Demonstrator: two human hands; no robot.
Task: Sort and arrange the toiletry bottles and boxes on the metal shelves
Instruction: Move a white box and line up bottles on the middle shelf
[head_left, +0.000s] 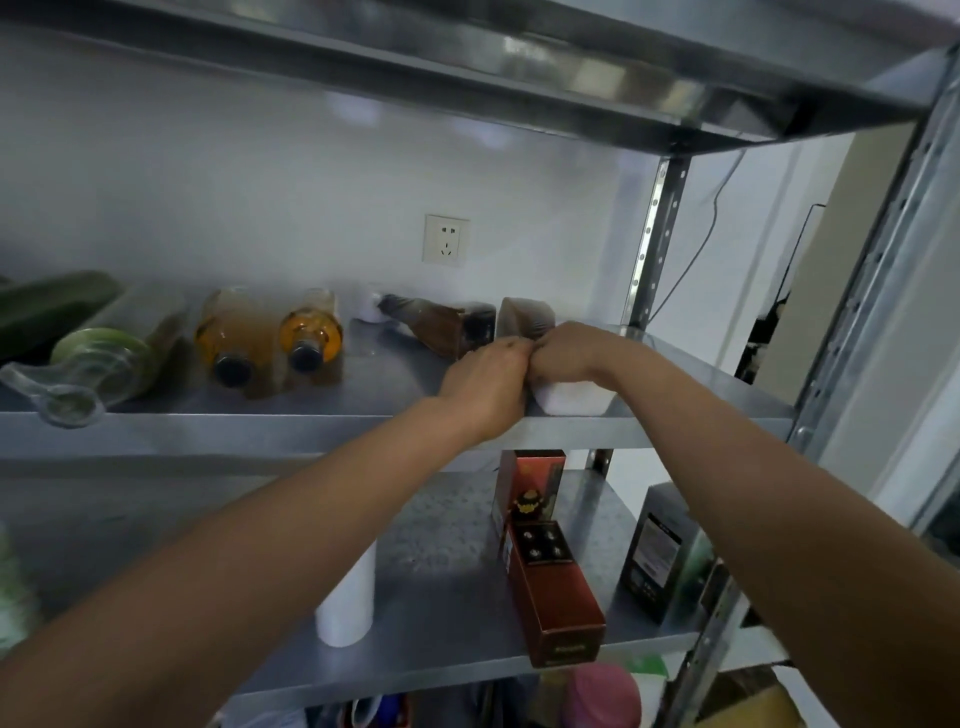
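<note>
Both my hands meet over a white box that lies at the front right of the upper metal shelf. My left hand grips its left end and my right hand curls over its top; the open flap stands up behind my fingers. Left of the box a brown bottle lies on its side. Two amber bottles and a green pump bottle lie further left. On the lower shelf stand a red-brown box and a white bottle.
A taller red box stands behind the red-brown one, and a dark printed box sits at the lower shelf's right edge. Shelf posts rise at the right. A wall socket is behind. A pink container shows below.
</note>
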